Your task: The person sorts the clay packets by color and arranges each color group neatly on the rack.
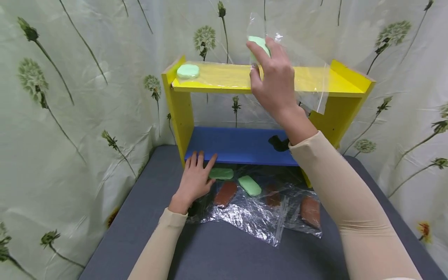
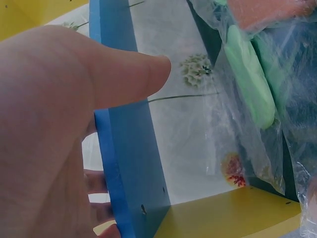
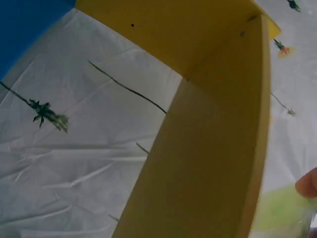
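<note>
My right hand [image 1: 274,74] is raised over the yellow top shelf [image 1: 224,77], gripping a pale green soap-like bar [image 1: 259,43] in clear plastic. Another pale green bar [image 1: 188,71] lies at that shelf's left end. Clear plastic with a zip edge [image 1: 322,95] stretches along the shelf and hangs over its front; whether it is one bag or two I cannot tell. Fingers spread, my left hand [image 1: 196,177] rests on the front edge of the blue shelf [image 1: 238,144]. In the left wrist view its thumb [image 2: 143,74] sticks out straight, apart from the bagged green bar [image 2: 250,77].
Below the blue shelf, clear zip bags [image 1: 252,221] lie on the dark grey table [image 1: 231,256], holding green bars [image 1: 250,185] and reddish-brown bars [image 1: 310,211]. A small black object [image 1: 279,143] sits on the blue shelf. A flower-printed curtain [image 1: 105,97] hangs behind.
</note>
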A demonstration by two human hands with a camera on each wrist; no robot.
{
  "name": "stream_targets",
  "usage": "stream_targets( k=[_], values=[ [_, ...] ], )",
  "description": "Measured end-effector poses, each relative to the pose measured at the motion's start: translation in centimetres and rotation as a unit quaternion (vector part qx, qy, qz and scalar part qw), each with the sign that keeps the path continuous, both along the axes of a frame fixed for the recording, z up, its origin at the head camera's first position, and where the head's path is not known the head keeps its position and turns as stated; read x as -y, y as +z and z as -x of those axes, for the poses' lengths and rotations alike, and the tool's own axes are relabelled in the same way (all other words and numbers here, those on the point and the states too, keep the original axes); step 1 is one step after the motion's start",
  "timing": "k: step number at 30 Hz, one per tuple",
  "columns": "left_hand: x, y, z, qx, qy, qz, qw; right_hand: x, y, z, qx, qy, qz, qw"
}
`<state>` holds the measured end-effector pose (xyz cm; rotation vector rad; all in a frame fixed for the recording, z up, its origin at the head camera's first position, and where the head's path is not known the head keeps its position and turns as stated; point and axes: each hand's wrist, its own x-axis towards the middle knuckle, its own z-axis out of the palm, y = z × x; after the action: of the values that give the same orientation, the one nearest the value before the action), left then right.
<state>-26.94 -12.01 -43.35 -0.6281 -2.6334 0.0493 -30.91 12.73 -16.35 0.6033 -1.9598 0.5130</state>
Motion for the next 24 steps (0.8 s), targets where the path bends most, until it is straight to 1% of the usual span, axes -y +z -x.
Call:
stream_targets(
  k=[4,7,9,10,13,16,18,21,24],
  values=[
    [-0.1,0.1,0.2,-0.007,-0.002,0.002,1.0,2.1,0.7,1.2,0.057,-0.002,-0.04,0.998],
    [-0.3,0.2,0.2,-0.002,-0.001,0.003,1.0,3.3,0.7,1.6,0.118,-0.012,-0.074,0.99],
    [-0.3,0.2,0.2,0.002,0.0,0.007,1.0,3.7,0.5,1.8,0.149,-0.018,-0.084,0.985],
    [-0.4,0.2,0.1,0.005,0.001,0.007,1.0,3.7,0.4,1.9,0.157,-0.019,-0.083,0.984],
    [-0.3,0.0,0.1,0.01,0.004,0.012,0.9999,3.7,0.0,2.3,0.162,-0.016,-0.07,0.984],
    [-0.2,-0.1,0.1,0.011,0.002,0.005,0.9999,3.5,-0.1,2.5,0.162,-0.004,-0.049,0.986],
    [-0.1,-0.1,0.1,0.007,0.001,0.001,1.0,3.4,-0.1,2.5,0.159,-0.006,-0.048,0.986],
    [0.1,-0.2,0.1,-0.001,-0.003,-0.005,1.0,3.3,0.1,2.4,0.158,-0.018,-0.065,0.985],
    [0.2,-0.1,0.1,-0.001,0.001,-0.003,1.0,3.2,0.2,2.3,0.167,-0.024,-0.096,0.981]
  ],
)
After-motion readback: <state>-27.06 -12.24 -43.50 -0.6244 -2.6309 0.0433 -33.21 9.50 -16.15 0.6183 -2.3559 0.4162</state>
